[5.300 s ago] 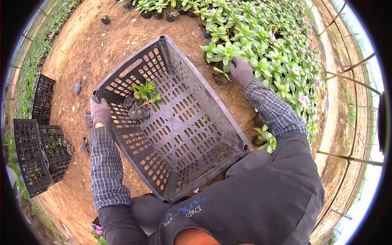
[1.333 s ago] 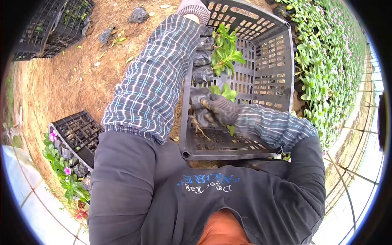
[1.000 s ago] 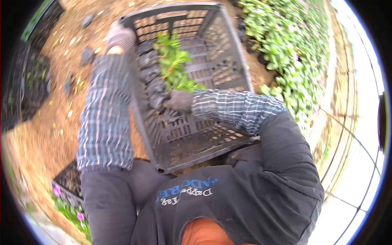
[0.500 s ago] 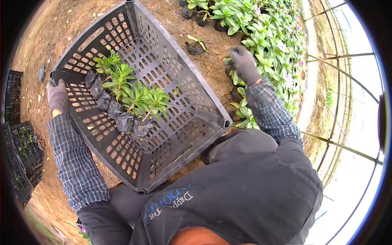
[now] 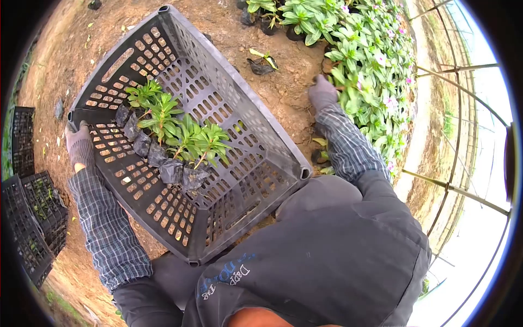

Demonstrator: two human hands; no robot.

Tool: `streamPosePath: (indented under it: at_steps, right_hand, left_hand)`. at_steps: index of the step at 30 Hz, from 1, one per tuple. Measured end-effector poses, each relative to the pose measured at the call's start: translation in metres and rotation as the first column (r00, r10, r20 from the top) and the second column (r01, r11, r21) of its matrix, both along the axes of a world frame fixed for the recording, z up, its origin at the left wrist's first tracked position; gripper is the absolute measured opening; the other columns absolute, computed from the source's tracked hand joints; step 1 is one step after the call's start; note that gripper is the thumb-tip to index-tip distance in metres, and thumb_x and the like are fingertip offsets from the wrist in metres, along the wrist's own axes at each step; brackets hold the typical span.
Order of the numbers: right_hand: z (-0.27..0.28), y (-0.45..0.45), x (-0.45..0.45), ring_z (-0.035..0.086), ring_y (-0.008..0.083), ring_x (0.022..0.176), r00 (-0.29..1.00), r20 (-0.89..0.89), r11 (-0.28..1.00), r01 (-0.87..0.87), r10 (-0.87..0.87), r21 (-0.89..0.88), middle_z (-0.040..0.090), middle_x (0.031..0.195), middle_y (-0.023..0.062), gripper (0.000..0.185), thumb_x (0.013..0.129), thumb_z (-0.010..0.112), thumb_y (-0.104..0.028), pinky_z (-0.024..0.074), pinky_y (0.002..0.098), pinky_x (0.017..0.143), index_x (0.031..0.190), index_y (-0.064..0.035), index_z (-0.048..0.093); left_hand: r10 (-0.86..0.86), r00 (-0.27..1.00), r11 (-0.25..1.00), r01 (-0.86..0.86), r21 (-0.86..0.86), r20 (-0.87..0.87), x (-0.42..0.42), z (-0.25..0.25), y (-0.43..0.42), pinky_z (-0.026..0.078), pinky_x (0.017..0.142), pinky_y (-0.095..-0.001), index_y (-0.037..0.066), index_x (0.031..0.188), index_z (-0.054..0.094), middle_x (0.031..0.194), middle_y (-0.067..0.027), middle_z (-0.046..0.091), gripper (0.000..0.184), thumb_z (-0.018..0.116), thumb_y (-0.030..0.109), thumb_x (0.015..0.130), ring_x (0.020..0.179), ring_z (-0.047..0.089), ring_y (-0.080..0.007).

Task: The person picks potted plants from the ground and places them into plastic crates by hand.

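My gloved left hand (image 5: 80,143) is wrapped round the left rim of a black plastic crate (image 5: 234,76), which tilts in front of my lap. Inside, along its left side, several leafy seedlings (image 5: 163,117) lie in black soil bags (image 5: 158,155). To the right of the crate, my gloved right hand (image 5: 324,94) is closed at the edge of a dense bed of flowering plants (image 5: 376,71). A leafy seedling (image 5: 353,94) leans out from its fingers, its stem at the glove. The fingertips and the seedling's bag are hidden.
A loose black bag with a few leaves (image 5: 262,64) lies on the bare soil (image 5: 289,103) beyond the crate. More black crates (image 5: 41,212) stand at the far left. Metal poles (image 5: 463,191) run along the right side.
My right hand has gone from hovering over the bed's edge to closing low on a seedling there. The crate has shifted slightly down in view, my left hand still on its rim.
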State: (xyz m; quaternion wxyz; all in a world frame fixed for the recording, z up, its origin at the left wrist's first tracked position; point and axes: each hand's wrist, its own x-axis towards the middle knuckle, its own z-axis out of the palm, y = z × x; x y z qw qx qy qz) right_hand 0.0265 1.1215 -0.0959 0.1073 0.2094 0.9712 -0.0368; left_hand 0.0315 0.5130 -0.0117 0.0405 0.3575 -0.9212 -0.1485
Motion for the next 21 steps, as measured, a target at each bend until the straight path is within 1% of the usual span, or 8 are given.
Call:
streamPosePath:
  at_steps: [7,10,13,14,16,18,20,21]
  right_hand:
    - [-0.005,0.028,-0.048,0.057,0.0350,0.099,0.956,0.011,0.956,0.292,-0.292,0.020,0.059,0.101,0.0232,0.036,0.081,0.055,-0.018,0.0459,0.0398,0.084,0.111,-0.0013,0.048]
    - [-0.080,0.068,-0.117,0.053,0.0292,0.109,0.894,0.362,0.963,0.222,-0.263,0.151,0.053,0.120,0.0156,0.037,0.086,0.052,-0.022,0.0438,0.0425,0.088,0.118,-0.0037,0.051]
    - [-0.102,0.077,-0.133,0.053,0.0279,0.109,0.959,0.258,0.927,0.009,-0.113,0.374,0.055,0.118,0.0138,0.033,0.085,0.050,-0.023,0.0415,0.0429,0.090,0.112,-0.0062,0.057]
    - [-0.155,0.109,-0.155,0.039,0.0282,0.123,0.943,0.306,0.932,0.014,-0.133,0.361,0.043,0.131,0.0120,0.039,0.087,0.046,-0.028,0.0266,0.0499,0.101,0.121,-0.0094,0.052]
    - [-0.146,0.137,-0.145,0.048,0.0338,0.114,0.931,-0.011,0.921,0.364,-0.366,0.138,0.048,0.126,0.0150,0.038,0.083,0.049,-0.026,0.0374,0.0454,0.094,0.116,-0.0086,0.055]
    - [-0.175,0.160,-0.136,0.055,0.0350,0.103,0.948,0.317,0.828,-0.159,-0.023,0.537,0.052,0.121,0.0148,0.036,0.079,0.056,-0.029,0.0444,0.0408,0.085,0.108,-0.0101,0.060]
    - [-0.091,0.133,-0.089,0.063,0.0255,0.068,0.960,-0.085,0.943,-0.242,0.267,0.229,0.064,0.074,0.0062,0.026,0.078,0.061,-0.024,0.0490,0.0363,0.054,0.097,-0.0062,0.062]
    - [-0.123,0.176,-0.087,0.059,0.0178,0.057,0.901,-0.434,0.866,-0.237,0.025,-0.440,0.060,0.065,0.0032,0.022,0.076,0.064,-0.015,0.0445,0.0304,0.045,0.095,-0.0030,0.062]
  left_hand:
    - [-0.019,1.000,0.999,0.019,-0.038,0.001,-0.003,0.000,-0.001,0.039,0.093,-0.0351,-0.002,0.128,0.038,0.122,-0.0214,0.050,0.062,0.056,0.033,0.080,0.112,0.049,-0.0315]
    - [-0.054,0.999,0.998,0.053,-0.044,-0.011,0.000,-0.011,-0.017,0.039,0.093,-0.0354,-0.002,0.128,0.038,0.121,-0.0215,0.050,0.062,0.056,0.033,0.080,0.112,0.049,-0.0315]
    - [0.005,1.000,1.000,-0.004,-0.007,0.024,0.001,0.003,0.002,0.040,0.092,-0.0358,-0.002,0.125,0.040,0.119,-0.0220,0.051,0.060,0.057,0.032,0.079,0.111,0.050,-0.0315]
    - [-0.013,1.000,0.999,0.013,-0.037,0.003,0.001,0.000,0.000,0.040,0.091,-0.0358,-0.002,0.124,0.041,0.117,-0.0225,0.052,0.058,0.057,0.031,0.079,0.109,0.052,-0.0313]
    - [-0.021,1.000,1.000,0.020,-0.013,-0.010,0.002,0.014,0.017,0.041,0.091,-0.0362,-0.002,0.123,0.042,0.114,-0.0229,0.054,0.056,0.056,0.030,0.079,0.107,0.053,-0.0321]
    - [-0.039,0.999,0.998,0.039,-0.049,0.010,-0.001,0.004,0.006,0.040,0.091,-0.0358,-0.003,0.121,0.042,0.115,-0.0241,0.053,0.054,0.055,0.029,0.079,0.108,0.052,-0.0318]
    - [-0.069,0.995,0.997,0.072,0.036,-0.066,-0.005,-0.013,-0.013,0.041,0.090,-0.0379,-0.005,0.118,0.042,0.113,-0.0253,0.053,0.056,0.055,0.032,0.078,0.107,0.052,-0.0338]
    - [-0.093,0.994,0.995,0.094,0.013,-0.051,-0.005,-0.010,-0.012,0.042,0.089,-0.0397,-0.005,0.116,0.043,0.111,-0.0260,0.054,0.056,0.055,0.033,0.077,0.106,0.052,-0.0363]
